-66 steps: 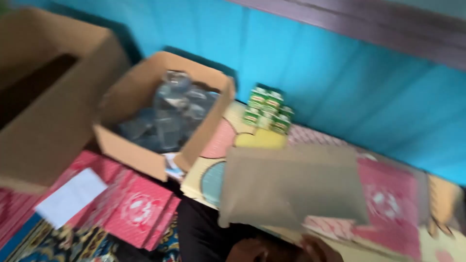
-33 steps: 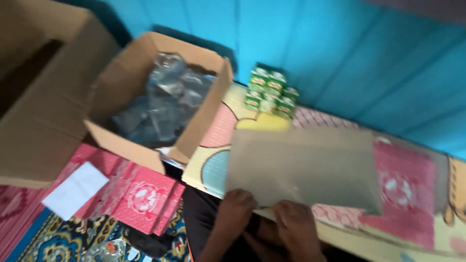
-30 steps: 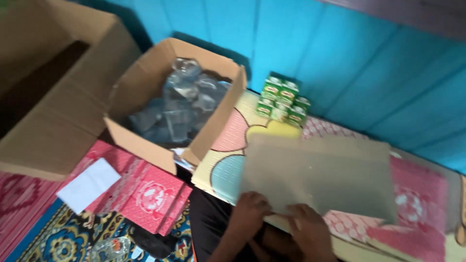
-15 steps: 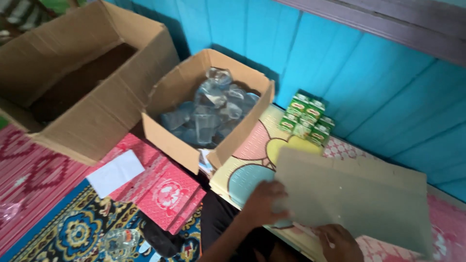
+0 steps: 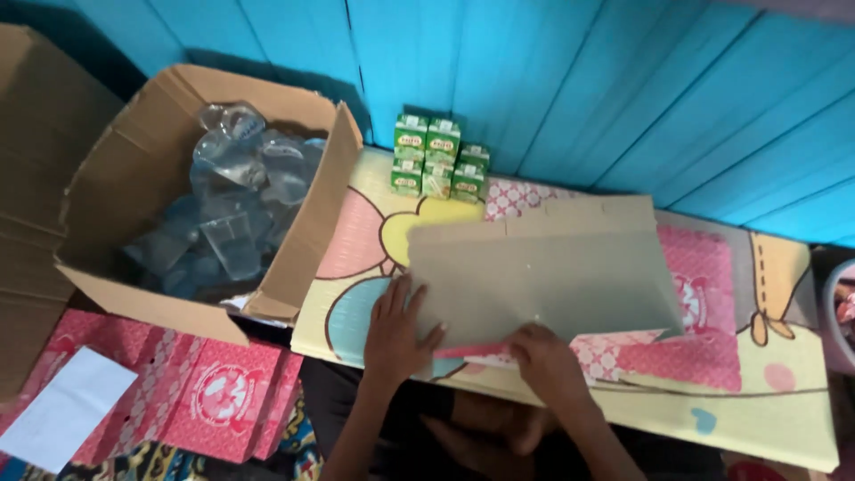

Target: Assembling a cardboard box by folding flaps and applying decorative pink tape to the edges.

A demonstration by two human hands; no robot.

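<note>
On pastel foam mat (image 5: 784, 419) — both hands' fingers (image 5: 403, 298) splayed flat, gripping nothing, atop matte grey cardboard sheet (image 5: 552, 276).

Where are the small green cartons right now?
In the head view, the small green cartons stand stacked against the blue wall, upper centre, just right of the open cardboard box of clear plastic cups and beyond the grey card sheet.

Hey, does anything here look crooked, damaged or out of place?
Nothing looks damaged or spilled. The flat grey cardboard sheet under the left hand and right hand lies slightly askew on the cartoon mat. Clear plastic cups sit jumbled, unstacked, in the open box.
</note>
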